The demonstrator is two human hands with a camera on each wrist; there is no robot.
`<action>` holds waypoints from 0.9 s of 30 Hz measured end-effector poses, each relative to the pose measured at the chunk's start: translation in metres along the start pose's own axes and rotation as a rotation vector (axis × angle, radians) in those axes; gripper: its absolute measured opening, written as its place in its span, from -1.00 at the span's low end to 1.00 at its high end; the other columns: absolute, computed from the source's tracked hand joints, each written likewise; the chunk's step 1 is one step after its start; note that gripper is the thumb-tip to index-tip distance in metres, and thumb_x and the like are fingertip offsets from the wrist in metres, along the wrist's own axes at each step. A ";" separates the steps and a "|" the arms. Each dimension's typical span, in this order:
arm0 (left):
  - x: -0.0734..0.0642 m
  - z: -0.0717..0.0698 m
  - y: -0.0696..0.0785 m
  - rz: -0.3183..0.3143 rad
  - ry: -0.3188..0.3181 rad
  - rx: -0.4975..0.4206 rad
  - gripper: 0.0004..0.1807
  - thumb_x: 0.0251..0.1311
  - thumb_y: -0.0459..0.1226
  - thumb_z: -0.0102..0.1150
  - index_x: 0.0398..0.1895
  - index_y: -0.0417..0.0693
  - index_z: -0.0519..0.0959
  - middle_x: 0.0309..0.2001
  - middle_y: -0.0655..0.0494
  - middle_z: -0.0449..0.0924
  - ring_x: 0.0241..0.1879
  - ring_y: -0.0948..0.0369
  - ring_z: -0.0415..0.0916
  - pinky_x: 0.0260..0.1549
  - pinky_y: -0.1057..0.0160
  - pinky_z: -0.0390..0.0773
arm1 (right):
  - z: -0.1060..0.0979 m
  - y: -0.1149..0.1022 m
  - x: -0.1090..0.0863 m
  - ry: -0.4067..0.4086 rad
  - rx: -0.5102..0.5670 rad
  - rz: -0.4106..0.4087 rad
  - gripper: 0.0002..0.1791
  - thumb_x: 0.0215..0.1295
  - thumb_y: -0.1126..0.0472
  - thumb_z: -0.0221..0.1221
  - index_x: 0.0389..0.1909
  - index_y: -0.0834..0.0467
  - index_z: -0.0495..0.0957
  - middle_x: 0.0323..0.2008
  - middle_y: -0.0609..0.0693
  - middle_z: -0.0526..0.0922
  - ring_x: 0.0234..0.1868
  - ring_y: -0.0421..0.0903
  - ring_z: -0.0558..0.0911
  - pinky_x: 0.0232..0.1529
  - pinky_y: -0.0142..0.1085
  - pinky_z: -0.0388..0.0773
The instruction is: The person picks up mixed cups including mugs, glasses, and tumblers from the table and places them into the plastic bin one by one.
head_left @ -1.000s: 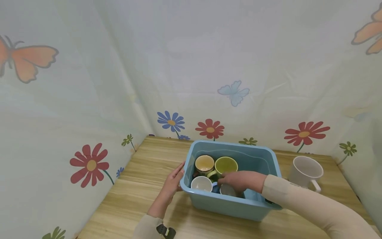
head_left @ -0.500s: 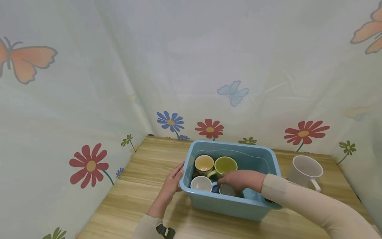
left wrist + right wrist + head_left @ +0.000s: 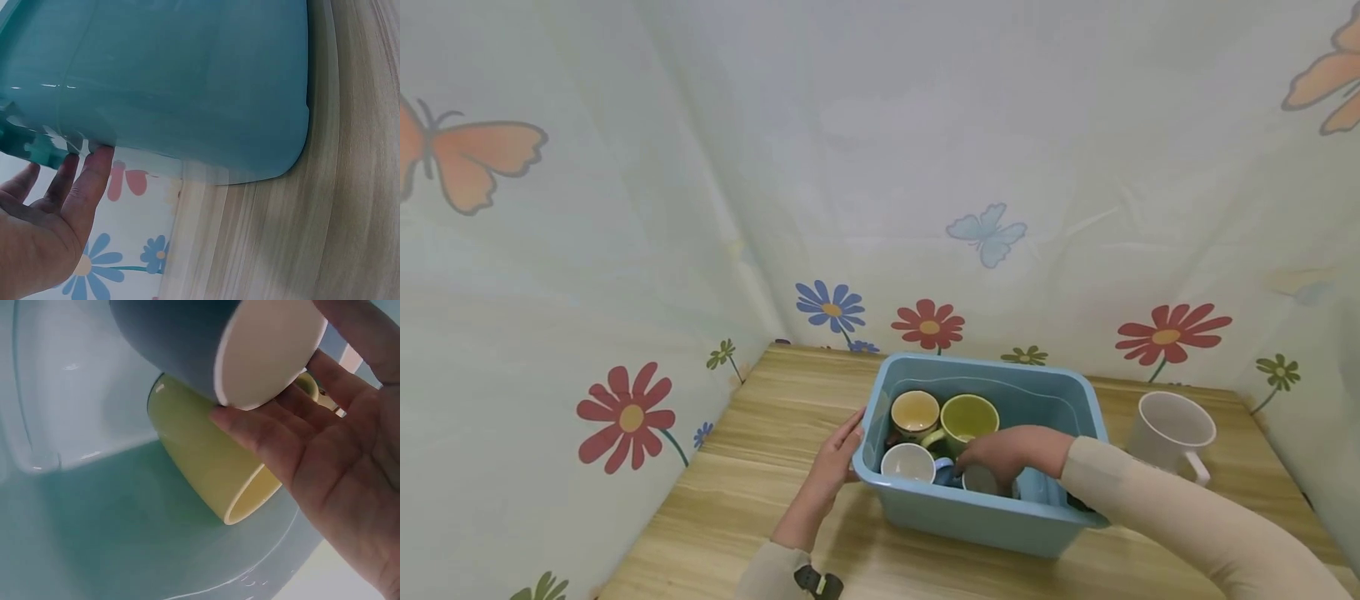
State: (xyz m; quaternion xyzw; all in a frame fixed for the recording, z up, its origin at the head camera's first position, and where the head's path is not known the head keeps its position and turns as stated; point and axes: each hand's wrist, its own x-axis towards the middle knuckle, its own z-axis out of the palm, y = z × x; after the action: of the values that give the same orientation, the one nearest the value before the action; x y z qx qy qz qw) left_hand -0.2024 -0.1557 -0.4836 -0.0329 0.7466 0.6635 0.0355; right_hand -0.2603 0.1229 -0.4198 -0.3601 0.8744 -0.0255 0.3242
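A blue plastic bin [image 3: 970, 521] stands on the table with several mugs inside. My right hand [image 3: 1000, 454] reaches in and holds a dark blue mug with a pale interior [image 3: 275, 356] near its rim, thumb on one side and fingers on the other. Beside it, toward the back, stands a green mug [image 3: 970, 417], its pale yellow-green wall plain in the right wrist view. At the bin's left end are a white mug with a blue handle [image 3: 908, 463] and a cream-lined mug [image 3: 915, 412]. My left hand [image 3: 833, 458] rests its extended fingertips against the bin's outer left wall, under the rim.
A large white mug [image 3: 1172, 429] stands on the wooden table [image 3: 737, 467], right of the bin, with its handle toward the front. Behind the table hangs a flowered cloth [image 3: 880, 167], which also closes off both sides.
My right hand has shifted slightly to the right inside the bin, and the dark blue mug with it. The left hand and the bin stay in place.
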 end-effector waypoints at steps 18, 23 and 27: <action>0.000 0.000 0.001 0.011 0.004 -0.011 -0.43 0.57 -0.13 -0.13 0.57 -0.08 0.24 0.47 -0.33 0.33 0.05 0.02 0.61 -0.25 0.12 0.76 | -0.013 0.006 -0.001 -0.028 0.045 -0.076 -0.41 0.21 0.50 0.24 0.30 0.15 0.58 0.24 0.00 0.67 0.10 -0.15 0.57 0.39 -0.05 0.52; -0.002 0.001 0.001 0.010 -0.001 -0.006 -0.43 0.57 -0.12 -0.13 0.57 -0.07 0.24 0.48 -0.34 0.32 0.10 -0.03 0.60 -0.22 0.09 0.75 | -0.020 0.006 -0.003 -0.012 0.070 -0.125 -0.48 0.25 0.50 0.19 0.25 0.19 0.61 0.16 0.03 0.72 0.06 -0.13 0.63 0.34 -0.07 0.57; -0.002 0.001 0.001 0.016 0.001 -0.010 -0.43 0.57 -0.13 -0.12 0.56 -0.09 0.25 0.48 -0.33 0.31 0.10 -0.02 0.60 -0.25 0.11 0.77 | -0.025 0.007 -0.004 0.005 0.108 -0.154 -0.53 0.28 0.49 0.18 0.21 0.24 0.62 0.12 0.09 0.74 0.08 -0.04 0.68 0.29 -0.06 0.61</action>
State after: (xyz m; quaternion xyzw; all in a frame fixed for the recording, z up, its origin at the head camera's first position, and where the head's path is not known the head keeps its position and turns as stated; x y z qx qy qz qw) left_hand -0.2009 -0.1549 -0.4821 -0.0274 0.7435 0.6675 0.0296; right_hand -0.2768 0.1264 -0.3999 -0.4083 0.8422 -0.0983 0.3381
